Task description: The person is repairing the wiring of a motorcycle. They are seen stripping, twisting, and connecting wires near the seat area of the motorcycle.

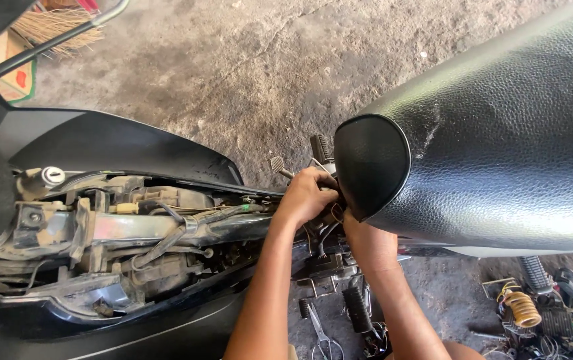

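Left hand point(308, 195) fingers curl on wires point(326, 230) under the black seat point(500, 133); right hand point(370, 243) fingers hidden, cardboard box point(13, 73) lies far left.

Black textured motorcycle seat point(500, 133) fills the right of the frame, tilted upward, its rounded front end above thin wires point(323, 233) at centre

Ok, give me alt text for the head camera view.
Two bare hands, left hand and right hand, reach under the front of a black motorcycle seat, beside the exposed frame. Loose parts lie on the concrete floor.
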